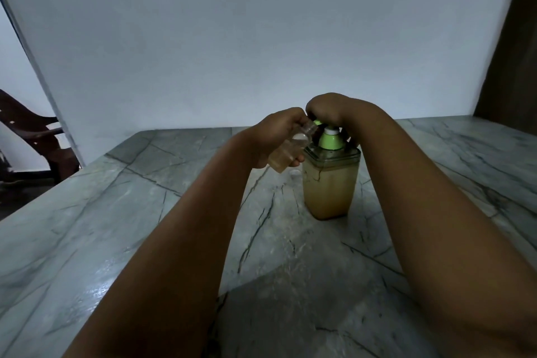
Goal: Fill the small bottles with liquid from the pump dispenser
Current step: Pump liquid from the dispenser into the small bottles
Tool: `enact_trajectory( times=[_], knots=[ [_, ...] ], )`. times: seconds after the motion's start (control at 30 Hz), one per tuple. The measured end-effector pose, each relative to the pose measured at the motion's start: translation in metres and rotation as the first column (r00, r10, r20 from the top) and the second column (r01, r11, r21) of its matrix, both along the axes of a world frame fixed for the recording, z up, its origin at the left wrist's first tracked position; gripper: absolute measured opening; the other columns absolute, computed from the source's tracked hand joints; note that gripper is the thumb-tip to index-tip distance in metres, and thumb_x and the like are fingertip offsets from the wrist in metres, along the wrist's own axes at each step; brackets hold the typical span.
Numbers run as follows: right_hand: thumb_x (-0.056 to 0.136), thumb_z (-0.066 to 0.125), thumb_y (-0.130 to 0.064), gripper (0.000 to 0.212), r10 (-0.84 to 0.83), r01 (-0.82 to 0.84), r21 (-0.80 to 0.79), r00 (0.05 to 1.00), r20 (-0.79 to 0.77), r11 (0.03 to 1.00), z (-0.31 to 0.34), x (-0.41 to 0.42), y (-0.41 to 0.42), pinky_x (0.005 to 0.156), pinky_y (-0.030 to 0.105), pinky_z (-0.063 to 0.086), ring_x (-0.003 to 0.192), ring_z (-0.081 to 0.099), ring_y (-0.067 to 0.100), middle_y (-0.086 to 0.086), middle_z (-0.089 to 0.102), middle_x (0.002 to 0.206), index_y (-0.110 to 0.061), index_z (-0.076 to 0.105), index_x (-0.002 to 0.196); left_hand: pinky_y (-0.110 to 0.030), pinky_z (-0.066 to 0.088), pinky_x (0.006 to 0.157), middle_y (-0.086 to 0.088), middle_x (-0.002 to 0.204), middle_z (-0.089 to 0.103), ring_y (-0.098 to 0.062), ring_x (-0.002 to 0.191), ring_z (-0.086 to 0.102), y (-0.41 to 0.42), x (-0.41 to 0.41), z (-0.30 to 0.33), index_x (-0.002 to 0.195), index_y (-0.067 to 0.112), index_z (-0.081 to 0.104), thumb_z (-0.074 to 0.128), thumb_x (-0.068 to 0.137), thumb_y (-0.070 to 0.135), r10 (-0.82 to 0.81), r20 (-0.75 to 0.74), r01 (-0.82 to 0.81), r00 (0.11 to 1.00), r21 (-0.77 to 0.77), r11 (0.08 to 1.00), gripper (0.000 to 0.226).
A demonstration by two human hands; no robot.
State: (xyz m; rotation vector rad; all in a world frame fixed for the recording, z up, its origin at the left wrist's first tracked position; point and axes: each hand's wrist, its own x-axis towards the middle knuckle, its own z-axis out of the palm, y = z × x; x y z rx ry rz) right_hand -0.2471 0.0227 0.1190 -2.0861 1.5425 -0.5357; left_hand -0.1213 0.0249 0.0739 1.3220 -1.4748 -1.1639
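A square clear pump dispenser [329,186] with amber liquid and a green pump collar stands upright on the marble table, right of centre. My right hand [331,110] is closed over the green pump head on top of it. My left hand [276,136] holds a small clear bottle [290,148] tilted, its open mouth up against the green spout. The small bottle has amber liquid in its lower part. A small pale object [295,173], perhaps a cap, lies on the table just left of the dispenser; it is too dim to identify.
The grey-green marble table [145,227] runs to a white wall behind. A dark wooden chair [32,139] stands off the table's far left corner. A brown door or panel [514,52] is at the right edge.
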Motion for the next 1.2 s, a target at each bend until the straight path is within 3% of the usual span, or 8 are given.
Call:
enact_trajectory(
  times=[0.13, 0.23, 0.33, 0.43, 0.67, 0.87, 1.03, 1.2],
  knots=[
    [0.098, 0.030, -0.010, 0.011, -0.012, 0.009, 0.026, 0.995, 0.102, 1.000, 0.0039, -0.0008, 0.0031, 0.059, 0.026, 0.030, 0.056, 0.029, 0.019, 0.007, 0.033, 0.070, -0.007, 0.034, 0.088, -0.023, 0.046, 0.047, -0.004, 0.054, 0.060, -0.021, 0.052, 0.055, 0.0014, 0.0004, 0.0000, 0.090, 0.006, 0.058, 0.039, 0.094, 0.028, -0.013, -0.002, 0.012, 1.000, -0.001, 1.000, 0.029],
    [0.101, 0.030, -0.018, 0.014, -0.025, 0.018, 0.053, 0.992, 0.124, 0.998, 0.0051, -0.0021, 0.0036, 0.066, 0.031, 0.039, 0.061, 0.040, 0.021, 0.009, 0.041, 0.078, -0.008, 0.039, 0.099, -0.023, 0.045, 0.046, -0.003, 0.054, 0.060, -0.021, 0.052, 0.054, 0.0038, -0.0006, 0.0005, 0.088, 0.007, 0.058, 0.039, 0.094, 0.027, -0.012, -0.007, 0.012, 1.000, 0.001, 1.000, 0.028],
    [0.097, 0.031, -0.010, 0.025, -0.030, 0.028, 0.031, 0.998, 0.057, 0.999, 0.0026, -0.0006, 0.0004, 0.073, 0.038, 0.038, 0.059, 0.038, 0.023, 0.011, 0.040, 0.070, -0.005, 0.040, 0.075, -0.023, 0.045, 0.046, -0.005, 0.056, 0.060, -0.021, 0.052, 0.054, 0.0036, -0.0005, 0.0004, 0.086, 0.007, 0.058, 0.040, 0.094, 0.027, 0.001, -0.008, -0.001, 1.000, 0.000, 1.000, 0.028],
    [0.094, 0.031, -0.006, 0.031, -0.028, 0.027, 0.019, 1.000, 0.009, 0.999, 0.0001, 0.0008, -0.0001, 0.062, 0.030, 0.039, 0.056, 0.038, 0.022, 0.012, 0.043, 0.066, -0.006, 0.040, 0.064, -0.023, 0.046, 0.046, -0.005, 0.056, 0.059, -0.021, 0.050, 0.055, 0.0023, -0.0003, 0.0000, 0.087, 0.006, 0.058, 0.040, 0.094, 0.027, 0.006, -0.004, -0.006, 1.000, -0.002, 1.000, 0.028],
    [0.097, 0.032, -0.024, 0.016, -0.043, 0.035, 0.070, 0.992, 0.121, 0.997, 0.0038, -0.0043, 0.0044, 0.068, 0.033, 0.039, 0.060, 0.041, 0.023, 0.008, 0.044, 0.071, -0.011, 0.041, 0.095, -0.023, 0.046, 0.047, -0.004, 0.055, 0.060, -0.020, 0.051, 0.055, 0.0026, -0.0015, 0.0010, 0.094, 0.006, 0.058, 0.039, 0.094, 0.027, -0.004, 0.006, 0.004, 1.000, -0.011, 1.000, 0.029],
    [0.094, 0.034, -0.009, 0.031, -0.021, 0.020, 0.035, 0.999, 0.030, 0.999, 0.0011, -0.0002, 0.0021, 0.067, 0.033, 0.041, 0.056, 0.042, 0.022, 0.010, 0.047, 0.064, -0.006, 0.044, 0.064, -0.023, 0.045, 0.047, -0.003, 0.054, 0.059, -0.020, 0.049, 0.055, 0.0030, -0.0015, 0.0007, 0.097, 0.005, 0.058, 0.040, 0.093, 0.026, 0.005, -0.001, -0.005, 1.000, -0.013, 1.000, 0.029],
    [0.093, 0.033, -0.009, 0.026, -0.026, 0.025, 0.025, 0.999, 0.042, 0.999, 0.0006, 0.0002, 0.0038, 0.056, 0.025, 0.033, 0.053, 0.038, 0.020, 0.009, 0.043, 0.064, -0.006, 0.043, 0.069, -0.023, 0.046, 0.046, -0.007, 0.059, 0.059, -0.021, 0.050, 0.056, 0.0018, -0.0005, -0.0001, 0.095, 0.004, 0.058, 0.040, 0.093, 0.027, 0.017, 0.009, -0.017, 1.000, -0.016, 1.000, 0.029],
    [0.096, 0.033, -0.021, 0.026, -0.040, 0.033, 0.056, 0.992, 0.118, 0.998, 0.0041, -0.0040, 0.0048, 0.065, 0.031, 0.038, 0.060, 0.040, 0.023, 0.008, 0.044, 0.068, -0.011, 0.040, 0.073, -0.023, 0.046, 0.046, -0.005, 0.056, 0.060, -0.020, 0.049, 0.055, 0.0033, -0.0003, 0.0009, 0.091, 0.006, 0.058, 0.039, 0.094, 0.027, 0.006, 0.000, -0.006, 1.000, -0.008, 1.000, 0.028]
  ],
)
